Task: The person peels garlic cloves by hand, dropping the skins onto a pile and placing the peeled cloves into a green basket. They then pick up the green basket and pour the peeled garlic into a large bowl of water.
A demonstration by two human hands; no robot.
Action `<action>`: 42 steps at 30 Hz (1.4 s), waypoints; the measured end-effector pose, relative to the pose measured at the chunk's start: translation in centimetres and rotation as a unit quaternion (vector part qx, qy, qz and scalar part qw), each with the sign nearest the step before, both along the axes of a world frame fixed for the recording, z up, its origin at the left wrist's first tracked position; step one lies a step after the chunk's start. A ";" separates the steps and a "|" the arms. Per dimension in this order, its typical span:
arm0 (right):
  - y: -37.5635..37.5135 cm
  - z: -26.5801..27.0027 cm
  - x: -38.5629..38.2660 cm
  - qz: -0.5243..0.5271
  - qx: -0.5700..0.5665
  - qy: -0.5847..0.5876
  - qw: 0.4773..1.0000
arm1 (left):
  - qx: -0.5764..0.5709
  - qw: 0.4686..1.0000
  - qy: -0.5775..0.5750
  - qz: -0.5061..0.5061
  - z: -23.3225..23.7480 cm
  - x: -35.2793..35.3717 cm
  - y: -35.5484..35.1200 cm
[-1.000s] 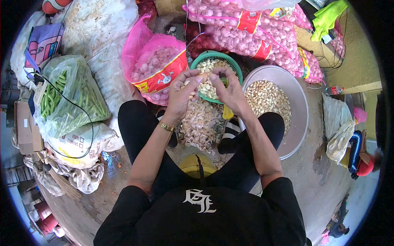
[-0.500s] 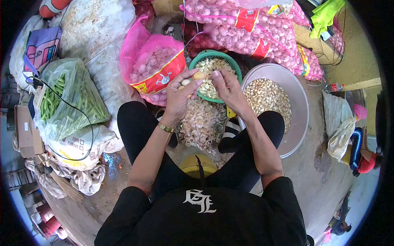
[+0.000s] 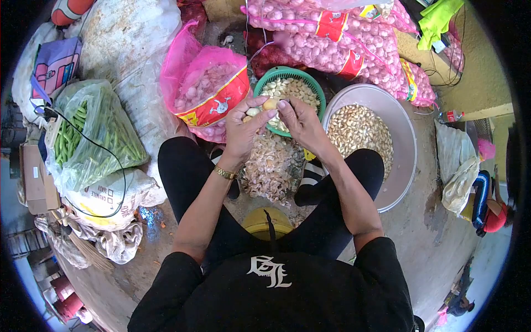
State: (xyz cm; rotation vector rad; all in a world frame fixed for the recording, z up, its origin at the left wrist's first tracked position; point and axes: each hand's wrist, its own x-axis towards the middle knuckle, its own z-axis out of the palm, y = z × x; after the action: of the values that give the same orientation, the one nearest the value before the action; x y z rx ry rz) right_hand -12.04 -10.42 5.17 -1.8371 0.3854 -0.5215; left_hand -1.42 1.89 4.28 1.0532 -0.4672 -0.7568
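My left hand (image 3: 243, 128) is closed around several garlic cloves, with a tan-skinned garlic clove (image 3: 270, 104) pinched at its fingertips. Paler cloves show between its curled fingers. My right hand (image 3: 303, 126) meets that same clove with thumb and fingertips pressed together on its right side. Both hands are above the near edge of a green basket (image 3: 287, 71), which contains peeled cloves (image 3: 298, 91). Beneath the hands lies a heap of papery garlic skins (image 3: 270, 169). To the right, a pale plastic basin (image 3: 408, 160) holds many unpeeled, brownish cloves (image 3: 358, 133).
An open pink mesh bag of garlic (image 3: 207, 83) stands left of the basket. More full garlic bags (image 3: 354, 41) are stacked behind. A plastic bag of green pods (image 3: 99, 130) rests on sacks at left. My knees flank the skin heap, near the basin.
The right thumb and fingers have shifted slightly left and down against the clove. My left hand stays almost in place, still holding its cloves.
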 end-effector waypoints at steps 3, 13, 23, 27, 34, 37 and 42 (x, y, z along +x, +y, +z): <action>0.1 -0.1 0.1 -0.006 0.014 -0.021 1.000 | -0.006 1.000 -0.021 -0.005 0.0 0.0 0.1; -0.9 1.7 -0.6 0.027 -0.137 0.008 0.990 | 0.074 0.983 0.097 -0.134 1.6 1.3 0.7; 0.0 2.9 -1.0 0.064 0.338 0.119 0.931 | 0.013 0.969 -0.247 0.015 -1.1 1.0 0.5; 0.0 3.0 -1.1 0.081 0.363 0.116 0.921 | 0.012 0.950 -0.308 0.036 -0.4 0.9 0.5; -0.1 3.5 -1.0 0.100 0.454 0.129 0.876 | 0.023 0.888 -0.449 0.095 1.0 0.3 0.5; -0.3 3.6 -1.1 0.134 0.507 0.111 0.844 | 0.016 0.883 -0.459 0.095 0.9 0.2 0.4; -0.1 4.0 -0.9 0.132 0.531 0.106 0.830 | 0.031 0.851 -0.516 0.097 1.4 0.1 0.7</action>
State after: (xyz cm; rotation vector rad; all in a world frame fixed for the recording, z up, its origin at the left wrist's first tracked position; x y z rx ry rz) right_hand -12.94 -10.49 9.17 -0.8182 0.4364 0.1251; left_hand -1.31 2.57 5.66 1.5020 -1.2313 0.0508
